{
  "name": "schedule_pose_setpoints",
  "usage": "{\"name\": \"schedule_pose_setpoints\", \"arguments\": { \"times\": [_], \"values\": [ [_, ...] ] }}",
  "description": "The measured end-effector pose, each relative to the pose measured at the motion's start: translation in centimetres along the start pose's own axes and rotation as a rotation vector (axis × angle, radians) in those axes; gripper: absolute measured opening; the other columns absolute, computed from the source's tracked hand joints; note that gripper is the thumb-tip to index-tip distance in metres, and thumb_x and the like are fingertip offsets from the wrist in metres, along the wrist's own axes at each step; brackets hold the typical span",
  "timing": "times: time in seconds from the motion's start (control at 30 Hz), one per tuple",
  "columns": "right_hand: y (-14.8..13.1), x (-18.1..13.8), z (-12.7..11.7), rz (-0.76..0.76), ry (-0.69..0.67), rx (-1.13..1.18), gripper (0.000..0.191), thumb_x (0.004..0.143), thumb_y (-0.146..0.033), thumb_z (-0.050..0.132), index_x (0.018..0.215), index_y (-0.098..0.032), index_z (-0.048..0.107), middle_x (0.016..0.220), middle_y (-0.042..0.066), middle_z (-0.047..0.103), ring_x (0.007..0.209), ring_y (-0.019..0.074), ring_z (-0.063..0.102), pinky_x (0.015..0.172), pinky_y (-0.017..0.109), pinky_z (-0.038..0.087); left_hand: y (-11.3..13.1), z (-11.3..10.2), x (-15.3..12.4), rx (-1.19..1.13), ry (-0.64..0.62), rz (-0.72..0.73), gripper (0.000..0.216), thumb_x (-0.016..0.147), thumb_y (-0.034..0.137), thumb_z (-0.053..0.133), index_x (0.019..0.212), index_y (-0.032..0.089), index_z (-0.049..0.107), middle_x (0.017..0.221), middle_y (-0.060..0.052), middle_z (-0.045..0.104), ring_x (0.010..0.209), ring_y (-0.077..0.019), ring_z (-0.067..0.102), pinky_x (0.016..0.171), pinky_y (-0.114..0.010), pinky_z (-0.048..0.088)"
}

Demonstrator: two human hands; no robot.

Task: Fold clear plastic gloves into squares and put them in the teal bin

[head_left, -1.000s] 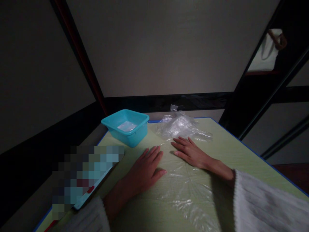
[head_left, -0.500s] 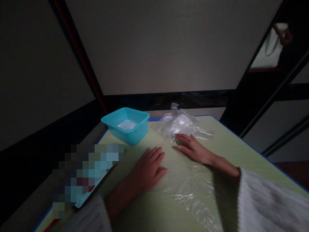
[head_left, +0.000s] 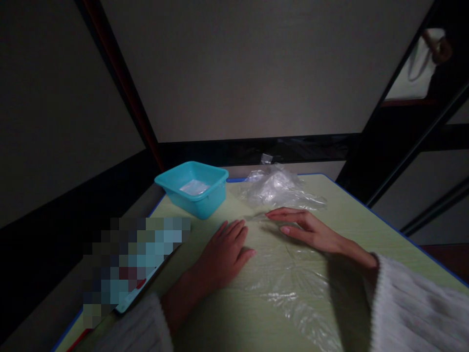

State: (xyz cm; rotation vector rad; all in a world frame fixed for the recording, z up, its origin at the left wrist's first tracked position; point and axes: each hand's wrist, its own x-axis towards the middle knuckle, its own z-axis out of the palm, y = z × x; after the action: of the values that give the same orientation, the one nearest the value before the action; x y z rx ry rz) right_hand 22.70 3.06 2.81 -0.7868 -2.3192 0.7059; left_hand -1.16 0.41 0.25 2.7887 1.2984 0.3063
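A clear plastic bag (head_left: 293, 298) lies spread and wrinkled on the light green table (head_left: 362, 225). My left hand (head_left: 227, 256) rests palm down at the bag's left side, fingers stretched out, holding nothing. Over the bag's far part, my right hand (head_left: 317, 232) is slightly raised with its fingers extended and thumb apart. Whether its fingertips touch the film I cannot tell. Beyond the right hand sits a crumpled heap of clear plastic bags (head_left: 276, 188).
A turquoise plastic basket (head_left: 207, 203) with a clear or whitish packet (head_left: 195, 187) inside stands at the far left. A pixelated flat object (head_left: 142, 266) lies along the left edge. A wall panel (head_left: 256, 73) rises behind the table; a white bag (head_left: 415, 68) sits on a shelf at right.
My right hand has moved a little right and towards me, and its palm has lifted and tilted. My left hand stays nearly in place. The view has shifted slightly.
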Motion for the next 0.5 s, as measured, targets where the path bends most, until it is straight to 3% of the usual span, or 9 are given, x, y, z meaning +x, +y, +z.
{"name": "schedule_pose_setpoints", "arguments": {
  "times": [0.33,0.5],
  "values": [
    [-0.2,-0.35,0.25,-0.061,-0.173,0.092,0.03,0.09,-0.032,0.046,0.105,-0.014,0.063,0.104,0.011,0.064,0.1,0.018,0.058,0.092,0.041,0.041,-0.24,-0.05,0.18,0.011,0.042,-0.078,0.036,0.087,0.025,0.046,0.118,0.008,0.047,0.128,-0.017,0.049,0.121,-0.0266,0.043,0.104,-0.048,0.029],
    [-0.57,-0.31,0.42,-0.067,-0.186,0.123,0.025,0.089,-0.029,0.045,0.094,-0.012,0.063,0.096,0.011,0.065,0.091,0.0171,0.059,0.081,0.037,0.047,-0.67,0.5,0.32,0.022,0.113,-0.095,0.03,0.085,0.023,0.046,0.112,0.009,0.049,0.125,-0.017,0.051,0.118,-0.0282,0.045,0.103,-0.048,0.031]
  ]
}}
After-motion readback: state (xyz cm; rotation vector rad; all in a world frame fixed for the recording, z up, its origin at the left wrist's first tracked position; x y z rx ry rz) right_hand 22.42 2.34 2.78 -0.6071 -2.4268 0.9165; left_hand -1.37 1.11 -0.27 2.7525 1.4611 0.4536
